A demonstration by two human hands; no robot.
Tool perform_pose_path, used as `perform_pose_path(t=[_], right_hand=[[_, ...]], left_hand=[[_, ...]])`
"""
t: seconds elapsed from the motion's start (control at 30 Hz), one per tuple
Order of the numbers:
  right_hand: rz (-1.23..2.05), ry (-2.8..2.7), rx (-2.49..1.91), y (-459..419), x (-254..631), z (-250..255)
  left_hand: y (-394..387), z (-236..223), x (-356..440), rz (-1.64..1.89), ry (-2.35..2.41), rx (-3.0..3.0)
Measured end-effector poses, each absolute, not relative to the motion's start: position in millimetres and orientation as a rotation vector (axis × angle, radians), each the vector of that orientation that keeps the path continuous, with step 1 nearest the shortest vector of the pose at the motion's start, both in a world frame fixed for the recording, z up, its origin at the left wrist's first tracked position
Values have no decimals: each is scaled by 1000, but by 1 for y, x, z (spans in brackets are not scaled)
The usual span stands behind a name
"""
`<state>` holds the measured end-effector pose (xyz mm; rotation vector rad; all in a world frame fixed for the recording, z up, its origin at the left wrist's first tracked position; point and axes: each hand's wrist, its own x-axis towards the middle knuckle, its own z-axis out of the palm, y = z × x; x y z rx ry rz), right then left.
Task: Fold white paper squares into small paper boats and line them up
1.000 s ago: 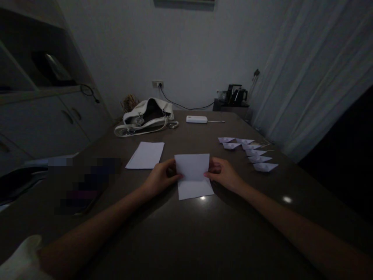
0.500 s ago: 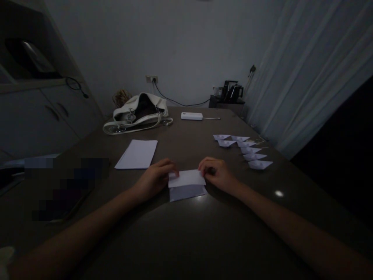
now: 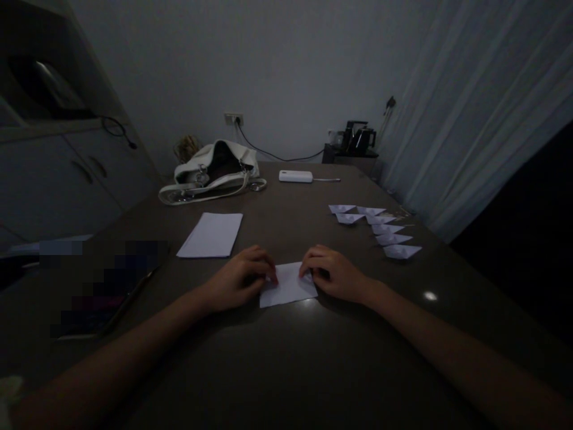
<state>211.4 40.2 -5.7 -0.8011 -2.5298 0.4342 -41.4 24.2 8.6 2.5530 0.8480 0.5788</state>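
A small white sheet of paper (image 3: 289,285) lies nearly flat on the dark table in front of me. My left hand (image 3: 245,276) is at its left side, fingers curled, with the fingertips pressed onto the paper. From the other side my right hand (image 3: 331,272) grips the upper right part, thumb and fingers bent close together. The fingertips cover the sheet's side edges in part. Several folded paper boats (image 3: 394,238) stand to the right of my hands. Beyond my left hand rests a stack of white paper (image 3: 212,235).
A white handbag (image 3: 215,170) sits at the far left of the table (image 3: 286,364). Near the far edge lies a white power bank (image 3: 295,176) with a short cable. A dark, pixelated object (image 3: 111,292) is on the left. Behind stands a black kettle (image 3: 362,141).
The raised flap of the paper has come down toward me and now covers the shaded lower part. Both hands have moved slightly nearer with it, the right one also inward.
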Motion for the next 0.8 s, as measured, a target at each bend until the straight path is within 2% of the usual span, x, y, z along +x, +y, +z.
perform_pose_path(t=[0.8], right_hand=[[472,-2499,-806,38,209,-5]], left_hand=[[23,4,-40,515,798,2530]])
